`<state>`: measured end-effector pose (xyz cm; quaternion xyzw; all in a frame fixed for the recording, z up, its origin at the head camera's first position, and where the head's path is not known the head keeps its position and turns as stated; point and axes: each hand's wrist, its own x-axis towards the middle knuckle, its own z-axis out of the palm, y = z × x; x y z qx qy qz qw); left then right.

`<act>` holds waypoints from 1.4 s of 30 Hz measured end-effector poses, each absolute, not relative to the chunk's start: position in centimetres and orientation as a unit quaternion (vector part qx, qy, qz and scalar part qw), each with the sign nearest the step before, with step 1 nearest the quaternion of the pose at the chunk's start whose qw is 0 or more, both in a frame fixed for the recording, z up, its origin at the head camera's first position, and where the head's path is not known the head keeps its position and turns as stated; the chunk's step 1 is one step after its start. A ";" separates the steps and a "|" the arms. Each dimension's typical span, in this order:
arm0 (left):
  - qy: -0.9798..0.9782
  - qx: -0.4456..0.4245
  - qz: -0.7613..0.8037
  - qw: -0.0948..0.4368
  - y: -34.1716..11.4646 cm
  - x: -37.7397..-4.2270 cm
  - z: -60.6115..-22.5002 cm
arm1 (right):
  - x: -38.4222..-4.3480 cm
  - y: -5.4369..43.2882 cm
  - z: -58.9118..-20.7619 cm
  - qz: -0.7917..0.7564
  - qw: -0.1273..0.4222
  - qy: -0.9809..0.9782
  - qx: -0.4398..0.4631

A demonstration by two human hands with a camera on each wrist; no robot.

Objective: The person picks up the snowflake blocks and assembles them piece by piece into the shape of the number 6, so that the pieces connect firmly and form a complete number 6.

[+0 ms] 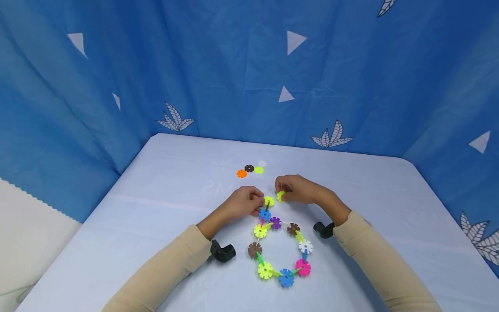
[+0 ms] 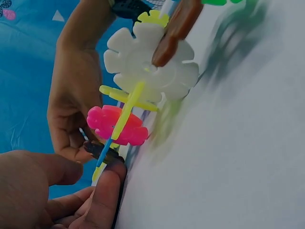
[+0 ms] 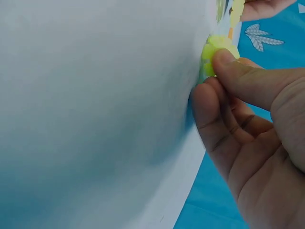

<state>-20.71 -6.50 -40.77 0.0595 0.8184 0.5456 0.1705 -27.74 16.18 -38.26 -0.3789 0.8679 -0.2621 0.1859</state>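
Note:
Slotted plastic flower discs form a closed ring on the table, with a blue disc (image 1: 264, 214) and a yellow-green disc (image 1: 269, 201) in a branch at its far left side. My left hand (image 1: 243, 202) holds this branch at its far end, fingers curled beside the yellow-green disc. In the left wrist view a dark disc (image 2: 104, 150) sits by its fingertips, below a pink disc (image 2: 116, 125) and a white disc (image 2: 147, 59). Just right of the branch, my right hand (image 1: 299, 189) pinches a loose yellow-green disc (image 3: 217, 52) between thumb and fingers; the two yellow-green discs are apart.
Beyond the hands lie loose discs: orange (image 1: 241, 173), black (image 1: 249, 168), yellow-green (image 1: 259, 170) and white (image 1: 262, 163). Black wrist devices (image 1: 223, 251) sit by both forearms. A blue curtain (image 1: 249, 78) hangs behind the white table (image 1: 175, 173).

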 end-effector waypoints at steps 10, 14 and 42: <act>0.828 0.100 0.528 0.161 -6.4 -21.2 -40.8 | -26.8 15.7 -38.1 -0.254 0.130 0.867 -0.408; 0.827 0.108 0.529 0.157 -6.3 -21.3 -41.1 | -26.7 15.6 -38.3 -0.254 0.120 0.871 -0.402; 0.834 0.124 0.523 0.127 -5.9 -20.7 -41.4 | -26.3 15.1 -38.6 -0.288 0.122 0.857 -0.409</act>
